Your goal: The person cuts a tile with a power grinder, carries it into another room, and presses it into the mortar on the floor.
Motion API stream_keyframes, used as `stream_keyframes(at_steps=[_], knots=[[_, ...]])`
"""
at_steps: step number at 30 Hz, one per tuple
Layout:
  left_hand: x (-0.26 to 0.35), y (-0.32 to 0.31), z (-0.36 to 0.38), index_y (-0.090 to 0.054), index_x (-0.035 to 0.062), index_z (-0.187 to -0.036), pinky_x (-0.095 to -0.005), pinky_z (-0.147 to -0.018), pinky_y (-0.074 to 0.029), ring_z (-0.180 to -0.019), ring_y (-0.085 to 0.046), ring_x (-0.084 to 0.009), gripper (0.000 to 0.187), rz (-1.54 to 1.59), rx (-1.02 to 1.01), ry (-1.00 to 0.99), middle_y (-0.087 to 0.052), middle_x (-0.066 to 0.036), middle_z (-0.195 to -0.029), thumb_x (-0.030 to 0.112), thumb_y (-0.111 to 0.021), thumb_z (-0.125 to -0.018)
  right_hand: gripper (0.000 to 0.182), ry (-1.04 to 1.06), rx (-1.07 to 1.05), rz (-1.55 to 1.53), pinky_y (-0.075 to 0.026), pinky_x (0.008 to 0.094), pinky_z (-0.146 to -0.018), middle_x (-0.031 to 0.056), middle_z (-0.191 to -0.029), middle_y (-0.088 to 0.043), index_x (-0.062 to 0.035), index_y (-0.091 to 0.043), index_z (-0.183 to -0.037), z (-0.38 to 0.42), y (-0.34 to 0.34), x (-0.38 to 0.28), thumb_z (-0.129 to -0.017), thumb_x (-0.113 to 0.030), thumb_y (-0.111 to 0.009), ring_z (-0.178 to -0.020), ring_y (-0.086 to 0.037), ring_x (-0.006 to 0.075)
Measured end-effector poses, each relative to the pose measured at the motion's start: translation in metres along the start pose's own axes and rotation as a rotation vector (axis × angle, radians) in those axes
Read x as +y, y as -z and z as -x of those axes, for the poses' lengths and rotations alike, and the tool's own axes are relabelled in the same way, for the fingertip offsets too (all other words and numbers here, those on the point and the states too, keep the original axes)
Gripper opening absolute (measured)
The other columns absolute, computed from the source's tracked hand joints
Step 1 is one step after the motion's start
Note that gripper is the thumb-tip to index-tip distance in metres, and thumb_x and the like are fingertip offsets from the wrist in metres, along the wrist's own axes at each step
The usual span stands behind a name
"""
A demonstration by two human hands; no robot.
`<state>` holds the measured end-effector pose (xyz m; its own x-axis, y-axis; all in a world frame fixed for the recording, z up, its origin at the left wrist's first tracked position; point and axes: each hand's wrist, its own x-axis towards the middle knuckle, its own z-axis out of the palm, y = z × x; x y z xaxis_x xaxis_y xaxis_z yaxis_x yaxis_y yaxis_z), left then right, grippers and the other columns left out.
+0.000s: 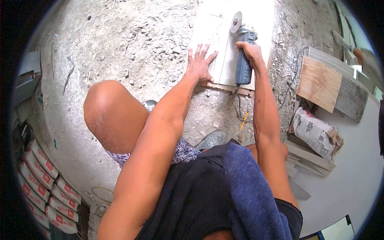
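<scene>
A blue angle grinder [244, 64] with a round cutting disc [236, 22] lies along a white board [224, 66] at the top centre. My right hand [251, 53] is wrapped round the grinder's body near its head. The disc is at the far end, over the board, and whether it spins cannot be told. A long dark line runs along the board beside the grinder. My left hand [199, 64] lies flat with spread fingers on the board's left edge. From the grinder's near end a dark cord [239, 100] runs down to the ground.
A yellow pencil-like stick [243, 121] lies on the rubble-strewn ground [132, 52]. At right are a plywood piece [319, 84], a torn paper sack [314, 132] and flat offcuts [308, 156]. Stacked cement bags [44, 180] stand at lower left. My shoe [212, 140] is below the board.
</scene>
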<state>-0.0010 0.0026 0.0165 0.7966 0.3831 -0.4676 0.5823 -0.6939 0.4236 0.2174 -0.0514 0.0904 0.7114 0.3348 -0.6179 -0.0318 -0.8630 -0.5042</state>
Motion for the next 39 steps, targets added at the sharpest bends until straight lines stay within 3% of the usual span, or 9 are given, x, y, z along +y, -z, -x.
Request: stream_keyframes(at_steps=[9, 15, 17, 18, 20, 21, 29, 39], knots=[[-0.001, -0.004, -0.001, -0.017, 0.042, -0.158, -0.0609, -0.12, 0.002, -0.154, 0.005, -0.0347, 0.131, 0.007, 0.014, -0.004, -0.004, -0.008, -0.168, 0.057, -0.09, -0.05, 0.04, 0.013, -0.03, -0.025, -0.053, 0.0349, -0.064, 0.0141, -0.077, -0.069, 0.0051, -0.07, -0.081, -0.001, 0.001, 0.012, -0.059, -0.028, -0.078, -0.069, -0.066, 0.0235], [-0.001, -0.003, -0.001, -0.015, 0.0427, -0.158, -0.0616, -0.12, 0.002, -0.154, 0.006, -0.0344, 0.132, 0.015, -0.006, 0.004, -0.003, -0.008, -0.168, 0.057, -0.09, -0.05, 0.051, -0.025, -0.059, 0.016, -0.053, 0.0344, -0.066, 0.0157, -0.085, -0.07, 0.0077, -0.068, -0.095, 0.013, -0.002, 0.014, -0.06, -0.028, -0.077, -0.074, -0.067, 0.024], [-0.002, -0.006, -0.003, -0.016, 0.0428, -0.158, -0.0619, -0.12, 0.001, -0.154, 0.006, -0.034, 0.131, 0.006, 0.011, -0.006, -0.003, -0.008, -0.168, 0.057, -0.09, -0.05, 0.028, 0.024, 0.094, 0.026, -0.048, 0.0314, -0.054, 0.006, -0.068, -0.062, 0.0003, -0.067, -0.075, 0.014, -0.011, 0.018, -0.064, -0.025, -0.074, -0.059, -0.058, 0.0149], [-0.002, -0.005, -0.002, -0.016, 0.0428, -0.158, -0.0619, -0.12, 0.001, -0.154, 0.006, -0.034, 0.131, 0.005, 0.011, -0.006, -0.003, -0.008, -0.168, 0.057, -0.09, -0.05, 0.028, 0.023, 0.094, 0.024, -0.048, 0.0314, -0.054, 0.006, -0.068, -0.062, 0.0003, -0.067, -0.075, 0.011, -0.011, 0.02, -0.064, -0.025, -0.074, -0.059, -0.058, 0.0149], [-0.001, -0.003, -0.001, -0.016, 0.043, -0.157, -0.0618, -0.12, 0.001, -0.154, 0.006, -0.0341, 0.13, -0.006, 0.002, 0.001, -0.003, -0.008, -0.168, 0.057, -0.09, -0.051, 0.054, 0.024, 0.075, 0.026, -0.054, 0.0342, -0.065, 0.0159, -0.085, -0.071, 0.0081, -0.068, -0.098, 0.002, -0.011, 0.02, -0.06, -0.029, -0.077, -0.072, -0.067, 0.0239], [-0.001, -0.003, -0.001, -0.016, 0.043, -0.157, -0.0618, -0.12, 0.001, -0.154, 0.006, -0.0341, 0.13, -0.006, 0.001, 0.003, -0.003, -0.008, -0.168, 0.057, -0.09, -0.051, 0.054, 0.023, 0.073, 0.027, -0.054, 0.0342, -0.065, 0.0159, -0.085, -0.071, 0.0081, -0.068, -0.098, -0.002, -0.01, 0.018, -0.06, -0.029, -0.077, -0.072, -0.067, 0.0239], [0.001, 0.004, 0.001, -0.02, 0.0417, -0.157, -0.0606, -0.12, 0.004, -0.154, 0.005, -0.033, 0.125, 0.027, -0.03, 0.009, -0.004, -0.006, -0.168, 0.052, -0.09, -0.054, 0.045, 0.017, 0.025, -0.036, -0.053, 0.034, -0.063, 0.0141, -0.079, -0.07, 0.0064, -0.07, -0.087, -0.015, -0.004, -0.002, -0.061, -0.029, -0.076, -0.068, -0.066, 0.0216], [-0.003, -0.005, -0.002, -0.016, 0.0425, -0.158, -0.0609, -0.12, 0.004, -0.154, 0.006, -0.0333, 0.126, 0.022, 0.002, -0.01, -0.003, -0.007, -0.168, 0.052, -0.089, -0.055, 0.041, 0.014, 0.032, 0.004, -0.052, 0.0335, -0.062, 0.0116, -0.078, -0.069, 0.0047, -0.07, -0.084, -0.008, -0.002, -0.001, -0.061, -0.028, -0.077, -0.066, -0.064, 0.021]])
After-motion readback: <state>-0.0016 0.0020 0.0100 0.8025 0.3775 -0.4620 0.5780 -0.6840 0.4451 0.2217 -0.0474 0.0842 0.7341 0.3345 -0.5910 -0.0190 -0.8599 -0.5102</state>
